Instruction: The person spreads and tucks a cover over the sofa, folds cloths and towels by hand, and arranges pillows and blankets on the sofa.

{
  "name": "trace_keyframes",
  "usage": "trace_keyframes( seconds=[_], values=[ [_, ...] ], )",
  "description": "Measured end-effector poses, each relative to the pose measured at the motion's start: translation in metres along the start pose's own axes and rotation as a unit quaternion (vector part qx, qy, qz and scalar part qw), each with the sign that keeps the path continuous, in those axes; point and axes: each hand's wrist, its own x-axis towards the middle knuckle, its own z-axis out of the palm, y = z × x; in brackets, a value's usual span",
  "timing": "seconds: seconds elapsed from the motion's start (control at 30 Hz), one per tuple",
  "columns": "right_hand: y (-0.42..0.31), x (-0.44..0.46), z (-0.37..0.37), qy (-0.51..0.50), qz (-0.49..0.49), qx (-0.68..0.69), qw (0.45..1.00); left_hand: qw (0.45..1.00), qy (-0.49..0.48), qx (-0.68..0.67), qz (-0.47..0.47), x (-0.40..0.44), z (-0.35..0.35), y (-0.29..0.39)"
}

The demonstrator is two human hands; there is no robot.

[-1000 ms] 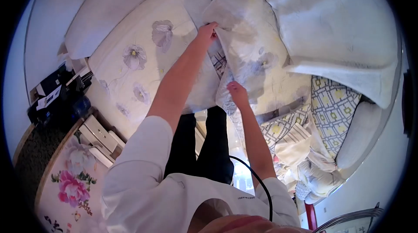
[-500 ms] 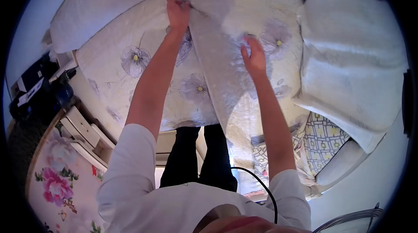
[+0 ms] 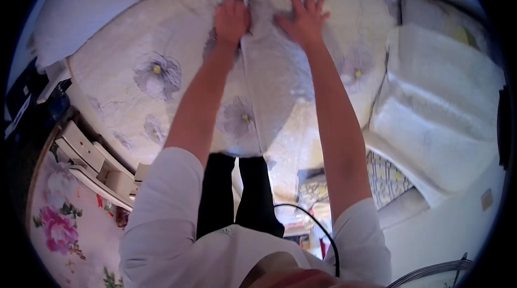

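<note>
A cream sofa cover (image 3: 269, 78) with large grey-purple flowers lies spread over the seat in front of me. Near its far side, my left hand (image 3: 232, 20) rests with curled fingers at the cover's lengthwise seam, seemingly gripping a bit of the fabric; its fingertips are partly hidden. To the right of that seam, my right hand (image 3: 306, 23) is open, fingers spread wide, palm down on or just above the cover. Around both hands the fabric looks mostly flat, with a small crease along the seam.
The sofa backrest (image 3: 124, 2) runs along the far side. A pale, rumpled cloth (image 3: 436, 110) drapes over the right side, with a patterned fabric (image 3: 388, 180) below it. Left are a flowered tabletop (image 3: 59, 234) and white drawers (image 3: 81, 145). A black cable (image 3: 318, 223) hangs near my body.
My right hand has moved away from me and spread its fingers. My left hand has shifted slightly right along the seam. The cover's folded edge now lies flatter, and the view has shifted a little.
</note>
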Motion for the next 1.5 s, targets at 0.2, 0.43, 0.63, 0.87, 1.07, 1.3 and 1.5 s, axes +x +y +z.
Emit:
trace_keyframes(
  seconds=[0.2, 0.43, 0.63, 0.87, 1.07, 1.3, 1.5],
  values=[
    [-0.095, -0.128, 0.005, 0.145, 0.089, 0.160, 0.972, 0.953, -0.063, -0.239, -0.178, 0.033, -0.082, 0.045],
    [0.002, -0.274, -0.045, 0.152, 0.400, 0.410, 0.805, 0.468, -0.459, -0.743, -0.134, 0.020, -0.253, 0.221],
    [0.171, -0.316, -0.201, 0.272, 0.447, 0.204, 0.828, 0.771, -0.338, -0.493, -0.223, -0.033, -0.143, 0.220],
    [0.280, -0.323, -0.188, 0.213, 0.450, 0.243, 0.832, 0.996, -0.059, -0.051, -0.044, -0.048, -0.059, 0.263],
    [0.202, -0.323, -0.142, 0.382, 0.411, 0.107, 0.821, 0.790, -0.105, -0.468, -0.382, -0.009, -0.116, 0.226],
    [-0.063, -0.299, -0.193, 0.153, -0.023, 0.436, 0.886, 0.856, -0.317, -0.405, -0.049, -0.025, -0.406, 0.248],
    [-0.142, -0.335, -0.320, 0.238, 0.030, 0.513, 0.824, 0.726, -0.252, -0.573, -0.285, 0.027, -0.573, 0.293]
  ],
)
